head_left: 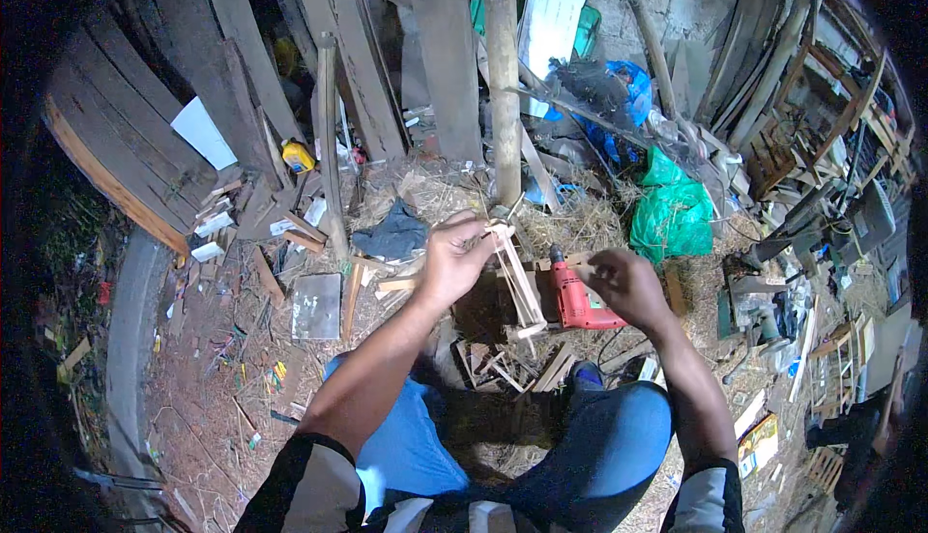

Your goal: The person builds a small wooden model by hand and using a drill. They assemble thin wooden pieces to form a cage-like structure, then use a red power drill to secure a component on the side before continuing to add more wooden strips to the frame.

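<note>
Dark-striped sleeves (311, 494), left hand (452, 255) grip holding slender, pale wooden frame (518, 282), right hand (630, 287) grip unclear, near red drill (578, 305)

Wearing a short-sleeved shirt (449, 518) at the bottom of the frame, showing dark and whitish stripes. Bearing black and grey panels on the left sleeve (302, 489), lower left, and the right sleeve (706, 506), lower right. Wearing blue jeans (614, 436) and a dark, blue-tinged shoe (586, 375). Baring left hand (452, 255) and right hand (630, 287) mid-frame.
</note>
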A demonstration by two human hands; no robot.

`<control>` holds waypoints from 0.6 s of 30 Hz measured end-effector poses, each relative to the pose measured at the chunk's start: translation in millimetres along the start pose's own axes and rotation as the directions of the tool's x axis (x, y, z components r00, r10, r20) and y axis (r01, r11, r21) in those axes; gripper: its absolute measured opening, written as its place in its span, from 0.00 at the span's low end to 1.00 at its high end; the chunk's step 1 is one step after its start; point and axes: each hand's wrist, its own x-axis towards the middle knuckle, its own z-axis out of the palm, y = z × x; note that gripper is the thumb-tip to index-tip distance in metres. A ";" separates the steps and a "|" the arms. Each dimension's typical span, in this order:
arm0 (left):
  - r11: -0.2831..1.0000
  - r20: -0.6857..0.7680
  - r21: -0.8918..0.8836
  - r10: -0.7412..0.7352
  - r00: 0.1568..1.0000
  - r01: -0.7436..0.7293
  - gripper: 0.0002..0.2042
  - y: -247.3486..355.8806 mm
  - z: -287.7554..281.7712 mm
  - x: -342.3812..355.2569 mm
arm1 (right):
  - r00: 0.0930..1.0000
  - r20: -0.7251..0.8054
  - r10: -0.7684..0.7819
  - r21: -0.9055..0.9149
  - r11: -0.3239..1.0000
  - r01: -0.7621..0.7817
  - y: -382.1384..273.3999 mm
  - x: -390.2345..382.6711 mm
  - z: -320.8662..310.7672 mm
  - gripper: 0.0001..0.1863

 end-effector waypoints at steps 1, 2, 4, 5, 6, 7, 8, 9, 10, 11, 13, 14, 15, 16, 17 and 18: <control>0.986 0.008 0.128 0.110 0.994 -0.110 0.09 10.3 -0.3 3.1 | 1.000 -0.005 -0.006 -0.011 1.000 0.006 -32.2 5.7 -11.2 0.22; 0.986 0.012 0.124 0.113 0.994 -0.114 0.09 10.9 -4.5 -4.1 | 0.999 -0.003 -0.037 0.151 0.988 0.037 -60.6 2.9 -8.4 0.21; 0.952 -0.031 0.206 0.239 0.971 -0.228 0.08 17.0 -4.0 -8.5 | 0.997 0.062 -0.040 0.213 0.977 0.026 -100.2 4.0 -13.3 0.14; 0.955 -0.040 0.188 0.242 0.969 -0.231 0.08 21.4 -1.3 -9.5 | 0.997 0.069 -0.030 0.186 0.982 0.017 -116.5 1.9 -15.0 0.14; 0.945 -0.045 0.204 0.270 0.962 -0.256 0.08 24.9 -2.2 -9.8 | 0.997 0.075 -0.027 0.172 0.985 0.014 -128.6 1.6 -12.6 0.15; 0.934 -0.049 0.222 0.296 0.954 -0.279 0.09 27.8 -3.6 -10.4 | 0.997 0.074 -0.028 0.167 0.986 0.015 -134.6 2.2 -8.9 0.15; 0.923 -0.054 0.237 0.324 0.945 -0.303 0.09 30.3 -3.7 -10.3 | 0.997 0.018 -0.069 0.123 0.990 0.067 -137.1 3.7 -4.8 0.15; 0.923 -0.058 0.233 0.327 0.943 -0.306 0.09 34.7 -4.2 -10.4 | 0.993 -0.035 -0.114 0.078 0.990 0.116 -139.0 4.8 -1.0 0.15; 0.916 -0.061 0.250 0.340 0.939 -0.315 0.10 41.0 -5.1 -10.5 | 0.993 -0.036 -0.115 0.071 0.991 0.117 -140.8 5.3 1.8 0.15; 0.909 -0.064 0.264 0.351 0.934 -0.324 0.11 44.6 -5.5 -11.1 | 0.993 -0.054 -0.101 0.125 0.986 0.107 -142.2 5.3 3.9 0.15; 0.899 -0.055 0.281 0.364 0.930 -0.336 0.11 43.4 -7.4 -13.3 | 0.994 -0.071 -0.085 0.170 0.981 0.096 -147.1 4.6 7.5 0.14; 0.887 -0.039 0.307 0.376 0.926 -0.347 0.11 43.4 -9.5 -14.4 | 0.998 -0.053 -0.041 0.163 0.985 0.050 -150.9 4.3 10.2 0.13; 0.887 -0.041 0.304 0.377 0.925 -0.347 0.11 44.7 -11.1 -15.2 | 0.999 -0.036 0.003 0.156 0.988 0.003 -153.0 4.0 11.9 0.12; 0.879 -0.034 0.307 0.395 0.918 -0.366 0.10 46.5 -12.7 -15.8 | 0.999 -0.036 0.003 0.152 0.988 0.003 -152.0 4.2 13.8 0.12; 0.870 -0.027 0.309 0.412 0.911 -0.384 0.09 47.9 -13.7 -16.2 | 1.000 -0.027 0.006 0.142 0.990 -0.002 -148.9 5.1 16.2 0.12; 0.871 -0.029 0.307 0.412 0.911 -0.384 0.09 49.0 -14.7 -16.1 | 1.000 -0.017 0.009 0.132 0.991 -0.006 -146.8 5.7 17.5 0.11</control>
